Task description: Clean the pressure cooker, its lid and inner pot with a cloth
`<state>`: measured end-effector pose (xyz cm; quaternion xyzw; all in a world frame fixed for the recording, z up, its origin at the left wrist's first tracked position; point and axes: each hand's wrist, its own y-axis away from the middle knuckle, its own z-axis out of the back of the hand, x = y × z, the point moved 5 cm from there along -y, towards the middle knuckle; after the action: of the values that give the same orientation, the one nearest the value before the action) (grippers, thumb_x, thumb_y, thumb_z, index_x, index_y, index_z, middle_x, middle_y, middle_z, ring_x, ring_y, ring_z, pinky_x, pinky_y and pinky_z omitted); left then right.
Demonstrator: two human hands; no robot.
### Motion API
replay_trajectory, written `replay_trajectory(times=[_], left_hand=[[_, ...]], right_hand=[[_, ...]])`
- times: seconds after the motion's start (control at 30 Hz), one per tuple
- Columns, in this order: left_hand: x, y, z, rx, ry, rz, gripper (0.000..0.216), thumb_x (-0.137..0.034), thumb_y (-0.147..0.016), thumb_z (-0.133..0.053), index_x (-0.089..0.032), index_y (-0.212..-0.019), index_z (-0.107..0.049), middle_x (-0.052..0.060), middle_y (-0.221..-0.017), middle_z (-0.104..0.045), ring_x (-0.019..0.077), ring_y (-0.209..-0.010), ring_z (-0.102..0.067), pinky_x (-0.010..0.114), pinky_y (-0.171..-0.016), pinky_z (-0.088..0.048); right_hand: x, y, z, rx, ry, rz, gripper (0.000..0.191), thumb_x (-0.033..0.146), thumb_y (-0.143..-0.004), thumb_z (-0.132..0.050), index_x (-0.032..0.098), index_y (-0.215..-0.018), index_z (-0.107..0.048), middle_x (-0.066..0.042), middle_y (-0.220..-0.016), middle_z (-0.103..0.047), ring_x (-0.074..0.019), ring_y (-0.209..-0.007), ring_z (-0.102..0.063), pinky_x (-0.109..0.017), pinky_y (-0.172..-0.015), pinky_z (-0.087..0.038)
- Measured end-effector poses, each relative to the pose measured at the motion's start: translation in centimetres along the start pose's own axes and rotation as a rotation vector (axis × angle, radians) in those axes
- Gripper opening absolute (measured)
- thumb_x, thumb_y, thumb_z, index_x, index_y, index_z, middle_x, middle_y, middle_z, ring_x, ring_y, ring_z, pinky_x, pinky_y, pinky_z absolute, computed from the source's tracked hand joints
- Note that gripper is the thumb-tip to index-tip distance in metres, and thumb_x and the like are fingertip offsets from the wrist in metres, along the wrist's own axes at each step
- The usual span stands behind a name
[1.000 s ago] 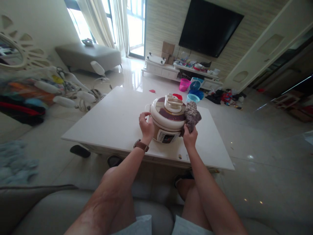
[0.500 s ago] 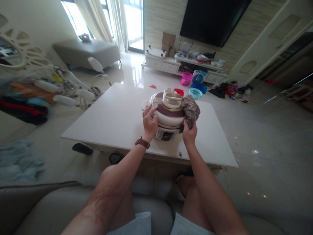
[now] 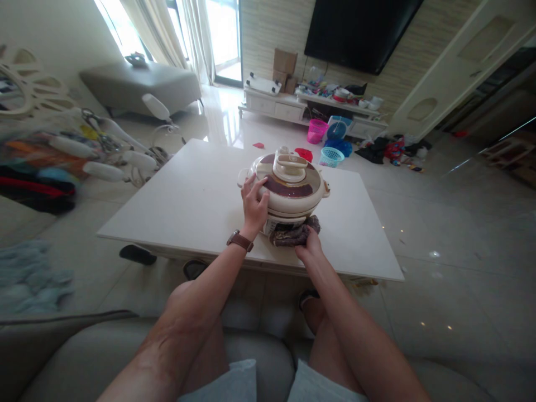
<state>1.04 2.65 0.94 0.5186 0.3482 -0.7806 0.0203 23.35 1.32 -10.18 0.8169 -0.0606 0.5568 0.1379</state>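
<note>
The living room of a home is indicated by the large television [image 3: 362, 33] mounted on a striped wall [image 3: 268, 33], beneath which a low white cabinet [image 3: 274, 108] is crowded with small household items. Daylight is let in by a tall glass door [image 3: 226, 39] beside long pale curtains [image 3: 154, 30], near which a padded bench [image 3: 142, 81] is placed. A grey sofa [image 3: 75, 357] is set before a white table [image 3: 188, 195], and shiny tiles [image 3: 452, 240] are laid throughout.

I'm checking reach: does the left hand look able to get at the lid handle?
Probably yes: the left hand rests on the lid, and nothing visible blocks the lid handle.
</note>
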Motion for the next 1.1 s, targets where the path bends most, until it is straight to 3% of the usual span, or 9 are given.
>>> replay_trajectory(times=[0.1, 0.3, 0.47, 0.6, 0.77, 0.93, 1.1], left_hand=[[0.0, 0.0, 0.0, -0.013, -0.001, -0.008, 0.036, -0.027, -0.098, -0.058, -0.029, -0.130, -0.074, 0.008, -0.156, -0.058, 0.0307, -0.156, -0.043, 0.054, -0.134, -0.026], [0.1, 0.0, -0.1, -0.002, 0.001, -0.019, 0.034, -0.029, -0.099, -0.058, -0.027, -0.130, -0.073, 0.010, -0.156, -0.057, 0.0307, -0.155, -0.043, 0.052, -0.133, -0.028], [0.0, 0.1, -0.1, -0.005, -0.017, -0.011, 0.033, -0.031, -0.100, -0.058, -0.027, -0.130, -0.073, 0.009, -0.155, -0.058, 0.0302, -0.154, -0.043, 0.050, -0.133, -0.028], [-0.1, 0.1, -0.1, -0.006, -0.027, -0.010, 0.034, -0.033, -0.101, -0.056, -0.027, -0.131, -0.072, 0.009, -0.156, -0.057, 0.0300, -0.154, -0.043, 0.050, -0.133, -0.026], [0.1, 0.0, -0.2, 0.016, -0.039, -0.003, 0.034, -0.034, -0.101, -0.056, -0.027, -0.131, -0.071, 0.009, -0.158, -0.056, 0.0300, -0.155, -0.042, 0.050, -0.133, -0.026], [0.2, -0.1, -0.2, 0.032, -0.070, -0.005, 0.035, -0.034, -0.102, -0.054, -0.028, -0.132, -0.071, 0.008, -0.158, -0.056, 0.0288, -0.155, -0.043, 0.049, -0.133, -0.026], [0.1, 0.0, -0.2, 0.017, -0.086, -0.034, 0.034, -0.031, -0.101, -0.055, -0.029, -0.131, -0.071, 0.009, -0.155, -0.058, 0.0287, -0.154, -0.045, 0.050, -0.132, -0.028]], right_hand=[[1.7, 0.7, 0.5, -0.084, -0.138, -0.168, 0.014, 0.040, -0.084, -0.057, 0.027, -0.083, -0.062, 0.001, -0.081, -0.077, -0.0214, -0.082, -0.076, -0.047, -0.084, -0.068], [6.2, 3.1, -0.9, -0.207, -0.306, 0.022, 0.018, 0.038, -0.086, -0.071, 0.024, -0.098, -0.068, 0.001, -0.096, -0.079, -0.0163, -0.102, -0.077, -0.034, -0.093, -0.066], [4.3, 3.0, -1.3, -0.258, -0.329, -0.068, 0.025, 0.034, -0.087, -0.070, 0.024, -0.109, -0.069, 0.001, -0.104, -0.081, -0.0153, -0.101, -0.077, -0.033, -0.097, -0.065], [1.2, 1.4, -0.3, -0.287, -0.253, -0.190, 0.019, 0.033, -0.089, -0.062, 0.023, -0.104, -0.067, 0.001, -0.097, -0.080, -0.0165, -0.096, -0.077, -0.036, -0.098, -0.065], [-0.6, 0.9, -0.7, -0.247, -0.153, -0.214, 0.017, 0.034, -0.088, -0.061, 0.023, -0.099, -0.066, 0.000, -0.087, -0.078, -0.0184, -0.091, -0.077, -0.036, -0.088, -0.067], [0.4, 2.1, -0.9, -0.436, -0.269, -0.292, 0.017, 0.027, -0.089, -0.061, 0.020, -0.103, -0.068, 0.000, -0.087, -0.078, -0.0172, -0.085, -0.076, -0.032, -0.079, -0.067], [4.2, 3.2, -1.5, -0.405, -0.407, -0.161, 0.020, 0.023, -0.089, -0.064, 0.019, -0.108, -0.071, 0.002, -0.096, -0.080, -0.0136, -0.087, -0.076, -0.026, -0.080, -0.066]])
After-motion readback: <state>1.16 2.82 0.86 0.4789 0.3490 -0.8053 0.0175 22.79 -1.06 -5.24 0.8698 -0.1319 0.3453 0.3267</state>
